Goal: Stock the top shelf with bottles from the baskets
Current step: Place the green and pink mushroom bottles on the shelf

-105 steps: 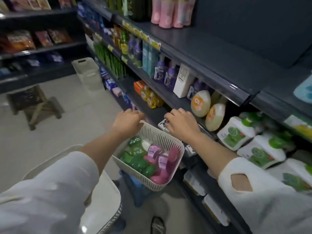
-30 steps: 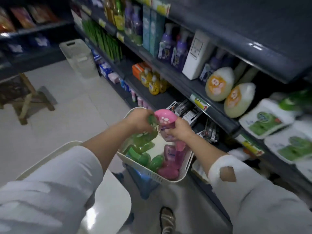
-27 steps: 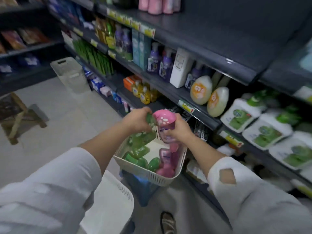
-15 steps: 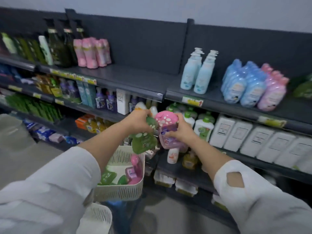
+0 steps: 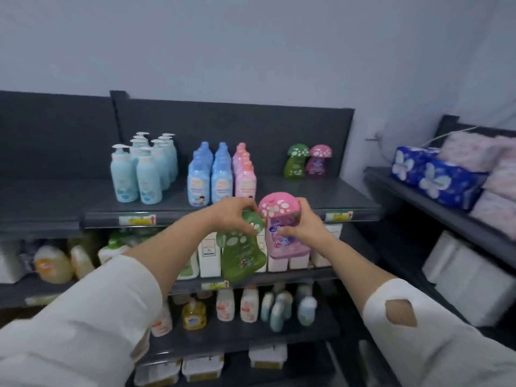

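My left hand (image 5: 233,215) grips the cap of a green mushroom-shaped bottle (image 5: 240,254) that hangs below it. My right hand (image 5: 303,223) holds a pink mushroom-shaped bottle (image 5: 280,227) upright by its neck. Both bottles are side by side just in front of the top shelf (image 5: 301,192), at its front edge. At the back right of that shelf stand a green mushroom bottle (image 5: 296,162) and a pink mushroom bottle (image 5: 318,160). The baskets are out of view.
On the top shelf stand light-blue pump bottles (image 5: 143,170), blue bottles (image 5: 209,177) and pink bottles (image 5: 245,174). Lower shelves hold white boxes and small bottles. A side rack at the right carries blue tissue packs (image 5: 434,174).
Both hands lifted a green and a pink bottle out of the basket and carried them up and right to the top shelf's front edge. The view swung away from the basket.
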`<state>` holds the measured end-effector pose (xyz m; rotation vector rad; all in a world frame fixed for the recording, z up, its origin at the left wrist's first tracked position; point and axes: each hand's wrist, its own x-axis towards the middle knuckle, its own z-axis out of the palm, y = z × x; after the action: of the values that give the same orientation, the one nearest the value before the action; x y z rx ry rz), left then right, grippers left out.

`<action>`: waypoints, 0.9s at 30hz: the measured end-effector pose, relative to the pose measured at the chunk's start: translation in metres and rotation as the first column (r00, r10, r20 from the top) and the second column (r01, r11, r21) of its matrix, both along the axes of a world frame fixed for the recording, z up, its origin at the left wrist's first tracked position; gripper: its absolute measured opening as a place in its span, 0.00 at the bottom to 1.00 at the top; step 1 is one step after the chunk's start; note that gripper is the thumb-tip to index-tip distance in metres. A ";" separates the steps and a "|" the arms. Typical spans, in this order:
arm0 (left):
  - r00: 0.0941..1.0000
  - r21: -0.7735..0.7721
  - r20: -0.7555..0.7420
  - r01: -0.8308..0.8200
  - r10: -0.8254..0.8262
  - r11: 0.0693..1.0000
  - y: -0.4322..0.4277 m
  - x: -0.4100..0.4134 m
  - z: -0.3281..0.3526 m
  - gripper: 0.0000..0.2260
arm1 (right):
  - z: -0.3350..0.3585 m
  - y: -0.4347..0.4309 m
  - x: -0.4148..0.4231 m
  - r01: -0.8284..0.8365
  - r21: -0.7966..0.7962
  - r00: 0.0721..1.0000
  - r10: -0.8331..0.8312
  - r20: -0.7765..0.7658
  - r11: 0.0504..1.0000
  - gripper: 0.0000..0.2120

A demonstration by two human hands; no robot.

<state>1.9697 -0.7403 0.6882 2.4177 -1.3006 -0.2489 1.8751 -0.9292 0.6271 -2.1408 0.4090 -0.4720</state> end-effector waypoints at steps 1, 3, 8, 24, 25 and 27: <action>1.000 -0.011 -0.003 0.024 -0.025 1.000 -0.022 -0.005 0.005 0.21 | 0.005 -0.020 -0.008 0.021 0.012 1.000 -0.021 0.022 1.000 0.31; 0.999 -0.038 0.008 0.050 -0.049 0.998 -0.063 -0.011 0.015 0.20 | 0.013 -0.059 -0.020 0.074 0.028 0.996 -0.076 0.054 0.997 0.32; 0.996 -0.087 0.055 0.076 -0.071 0.993 -0.146 -0.003 0.033 0.20 | 0.027 -0.132 -0.025 0.136 0.095 0.983 -0.147 0.113 0.986 0.34; 0.964 0.106 0.209 0.147 -0.167 0.983 -0.344 0.178 0.049 0.25 | 0.031 -0.320 0.124 0.143 0.124 0.980 -0.157 0.118 0.982 0.29; 0.965 0.108 0.206 0.145 -0.165 0.984 -0.354 0.188 0.048 0.25 | 0.029 -0.332 0.134 0.137 0.134 0.980 -0.154 0.123 0.982 0.29; 0.966 0.120 0.201 0.137 -0.159 0.983 -0.371 0.204 0.044 0.25 | 0.023 -0.353 0.152 0.133 0.143 0.982 -0.150 0.119 0.981 0.30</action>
<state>2.1739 -1.1115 0.7323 2.4918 -1.6026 -0.1056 2.0275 -1.2817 0.6498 -1.9472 0.5081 -0.6422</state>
